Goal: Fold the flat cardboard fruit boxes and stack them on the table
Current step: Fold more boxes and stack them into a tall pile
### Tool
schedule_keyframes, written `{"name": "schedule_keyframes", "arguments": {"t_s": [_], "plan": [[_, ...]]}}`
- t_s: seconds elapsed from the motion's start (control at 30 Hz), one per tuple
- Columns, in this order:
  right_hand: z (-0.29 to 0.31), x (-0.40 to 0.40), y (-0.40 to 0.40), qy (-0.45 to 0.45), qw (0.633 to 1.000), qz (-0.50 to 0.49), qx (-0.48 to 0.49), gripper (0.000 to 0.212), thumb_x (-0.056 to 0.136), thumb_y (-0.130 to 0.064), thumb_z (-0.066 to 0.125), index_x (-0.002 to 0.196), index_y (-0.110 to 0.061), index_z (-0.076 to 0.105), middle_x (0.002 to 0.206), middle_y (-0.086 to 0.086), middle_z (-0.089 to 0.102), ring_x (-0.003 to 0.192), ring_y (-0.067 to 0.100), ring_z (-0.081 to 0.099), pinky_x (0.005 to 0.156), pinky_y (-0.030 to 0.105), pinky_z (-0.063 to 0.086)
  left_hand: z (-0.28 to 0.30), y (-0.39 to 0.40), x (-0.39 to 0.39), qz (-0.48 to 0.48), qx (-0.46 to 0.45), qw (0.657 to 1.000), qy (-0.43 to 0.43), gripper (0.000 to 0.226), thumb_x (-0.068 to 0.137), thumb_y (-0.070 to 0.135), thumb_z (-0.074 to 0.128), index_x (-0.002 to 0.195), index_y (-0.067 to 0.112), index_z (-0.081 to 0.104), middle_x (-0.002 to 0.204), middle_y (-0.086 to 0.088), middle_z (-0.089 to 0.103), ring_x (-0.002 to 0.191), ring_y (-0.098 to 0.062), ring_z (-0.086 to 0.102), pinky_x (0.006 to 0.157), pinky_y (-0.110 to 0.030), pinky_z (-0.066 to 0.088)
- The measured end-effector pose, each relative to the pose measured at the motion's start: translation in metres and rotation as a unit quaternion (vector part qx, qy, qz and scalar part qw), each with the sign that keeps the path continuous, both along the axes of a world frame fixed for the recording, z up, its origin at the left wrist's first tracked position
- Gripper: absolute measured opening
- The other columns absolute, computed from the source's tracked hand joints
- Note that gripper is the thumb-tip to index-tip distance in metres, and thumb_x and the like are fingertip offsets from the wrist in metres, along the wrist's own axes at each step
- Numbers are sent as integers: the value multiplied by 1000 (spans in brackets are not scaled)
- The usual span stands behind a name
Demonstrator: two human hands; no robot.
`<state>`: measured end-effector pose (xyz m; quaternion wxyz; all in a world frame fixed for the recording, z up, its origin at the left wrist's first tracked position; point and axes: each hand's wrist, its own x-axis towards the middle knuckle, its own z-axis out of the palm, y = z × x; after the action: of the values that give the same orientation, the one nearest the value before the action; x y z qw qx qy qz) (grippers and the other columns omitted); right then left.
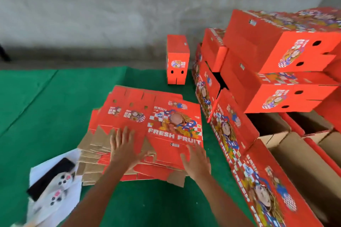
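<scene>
At far left, a white sheet lies on the green surface, bearing a dark phone and a pale, blurred object with small buttons. Just beside it rests the pile of flat boxes, red, printed "FRESH FRUIT", with brown flaps exposed at its near edge. The left hand lies on the pile with fingers straight and spread, its grip enclosing nothing. The right hand, likewise spread and gripping nothing, lies over the pile's near right corner. One folded box stands upright behind the pile. At right, stacked folded boxes rise above open boxes showing brown interiors.
</scene>
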<state>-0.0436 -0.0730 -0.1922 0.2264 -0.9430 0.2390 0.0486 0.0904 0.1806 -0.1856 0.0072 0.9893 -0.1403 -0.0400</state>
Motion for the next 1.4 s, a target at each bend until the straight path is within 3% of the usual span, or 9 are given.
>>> {"name": "schedule_keyframes", "arguments": {"t_s": [0.33, 0.47, 0.57, 0.7, 0.83, 1.03, 1.2, 1.27, 1.4], "plan": [[2, -28, 10, -124, 944, -246, 182, 36, 103, -12, 51, 136, 0, 55, 134, 19, 56, 116, 33, 60, 102, 50, 53, 13, 14, -20, -41, 24, 999, -18, 95, 99, 68, 25, 160, -4, 14, 165, -34, 11, 153, -50, 10, 126, -52, 15], [28, -39, 9, -213, 919, -277, 182, 49, 98, -7, 59, 147, -5, 51, 140, 12, 56, 133, 32, 49, 110, 52, 46, 32, 17, -25, -94, 18, 994, -53, 60, 112, 32, 29, 154, -10, 22, 155, -33, 35, 144, -46, 37, 121, -50, 31], [55, -47, 3, -270, 862, -337, 265, 57, 99, -19, 63, 152, -18, 43, 135, 0, 61, 124, 25, 60, 102, 54, 54, 61, 34, -29, -55, -160, 985, -21, 37, 106, 8, 46, 143, 9, 45, 125, -13, 64, 108, -24, 65, 95, -31, 54], [101, -52, 7, -477, 753, -295, 344, 59, 93, -10, 75, 146, -24, 52, 117, -11, 73, 104, 5, 69, 89, 31, 60, 128, 31, -38, 16, -333, 940, -70, 28, 106, 32, 52, 113, 10, 68, 84, -14, 73, 74, -36, 71, 68, -41, 58], [163, -57, -7, -526, 786, -206, 250, 22, 96, -9, 70, 109, -25, 77, 109, -11, 77, 108, 7, 70, 102, 32, 52, 188, 39, -52, 14, -496, 853, -162, 42, 99, 43, 55, 74, 10, 62, 64, -2, 68, 62, -26, 70, 58, -44, 57], [273, -70, -33, -471, 816, 45, 332, 25, 101, -24, 61, 124, -26, 72, 122, -11, 74, 118, 0, 65, 93, 8, 47, 241, 70, -54, 34, -677, 699, -228, 24, 98, 47, 58, 90, 24, 59, 74, -1, 70, 64, -16, 69, 49, -32, 57], [275, -39, -21, -455, 799, 111, 377, 28, 100, -4, 58, 125, -12, 68, 112, 10, 75, 113, 25, 69, 103, 32, 50, 239, 57, -33, 81, -645, 703, -288, 28, 100, 27, 53, 128, 30, 51, 64, -13, 60, 54, -32, 54, 55, -42, 43], [260, -24, -10, -469, 801, 117, 353, 27, 96, 14, 54, 114, -1, 68, 101, 15, 73, 105, 27, 67, 101, 41, 46, 233, 45, -26, 67, -614, 726, -301, 25, 98, 20, 47, 113, 28, 65, 76, -12, 68, 62, -32, 57, 61, -38, 44], [249, 1, 2, -485, 813, 124, 297, 38, 89, 26, 50, 103, -4, 69, 98, 8, 73, 105, 17, 66, 97, 24, 45, 221, 39, -4, 56, -624, 733, -266, 33, 95, 22, 43, 110, 19, 72, 109, 1, 73, 99, -22, 69, 86, -22, 47]]}}
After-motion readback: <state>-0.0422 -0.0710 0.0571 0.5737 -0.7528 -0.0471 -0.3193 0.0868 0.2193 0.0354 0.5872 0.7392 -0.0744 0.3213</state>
